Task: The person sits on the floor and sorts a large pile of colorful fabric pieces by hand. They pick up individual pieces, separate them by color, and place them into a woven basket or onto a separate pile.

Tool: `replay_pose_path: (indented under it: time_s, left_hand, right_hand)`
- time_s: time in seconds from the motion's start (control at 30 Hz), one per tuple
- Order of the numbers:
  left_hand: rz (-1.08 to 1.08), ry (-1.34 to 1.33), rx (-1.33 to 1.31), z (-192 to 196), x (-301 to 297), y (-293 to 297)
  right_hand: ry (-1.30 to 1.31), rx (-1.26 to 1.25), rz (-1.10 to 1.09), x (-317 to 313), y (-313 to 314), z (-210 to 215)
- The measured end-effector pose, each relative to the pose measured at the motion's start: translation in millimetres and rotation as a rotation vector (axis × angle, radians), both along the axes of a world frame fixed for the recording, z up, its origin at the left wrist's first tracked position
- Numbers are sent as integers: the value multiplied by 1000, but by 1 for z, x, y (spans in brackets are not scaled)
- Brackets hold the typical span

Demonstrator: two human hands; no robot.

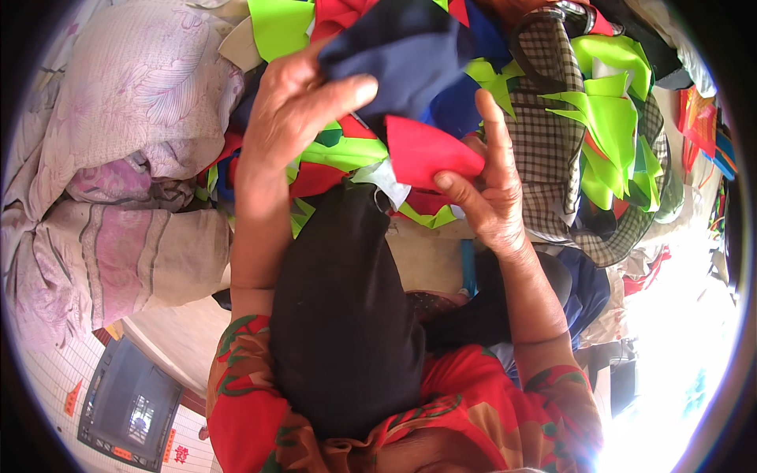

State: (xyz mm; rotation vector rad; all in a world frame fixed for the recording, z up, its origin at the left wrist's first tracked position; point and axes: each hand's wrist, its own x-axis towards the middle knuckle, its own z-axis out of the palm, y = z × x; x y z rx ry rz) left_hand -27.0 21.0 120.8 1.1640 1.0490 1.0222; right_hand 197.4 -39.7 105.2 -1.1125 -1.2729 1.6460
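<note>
A navy cloth piece (pixel 398 59) is pinched by the closed left hand (pixel 296 106) above the black cloth (pixel 343 315); a red scrap (pixel 430 154) just below it is clamped by the right hand (pixel 493 189), apparently for separating

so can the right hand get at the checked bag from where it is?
Probably yes. The right hand pinches a red cloth scrap, but the checked bag lies right beside it with nothing between; it would likely need to drop the scrap first.

The checked bag (pixel 552 118) is cut off at the top edge, and glare whites out the lower right corner.
</note>
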Motion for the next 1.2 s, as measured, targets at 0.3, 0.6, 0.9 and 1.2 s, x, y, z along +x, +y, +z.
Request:
replay_pose_path:
  time_s: [0.3, 0.6, 0.9, 1.2]
  left_hand:
    - [-568, 279, 71, 10, 14, -7]
    - [-498, 714, 432, -93, 72, 37]
    - [-640, 1310, 450, -177, 100, 42]
    - [-49, 734, 109, -83, -4, 23]
  right_hand:
    - [-281, -192, 174, -7, -9, -14]
    - [-180, 82, 575, 5, 5, -17]
    - [-346, -16, 689, 0, 1, -18]
    - [-235, -153, 665, -3, 1, -9]
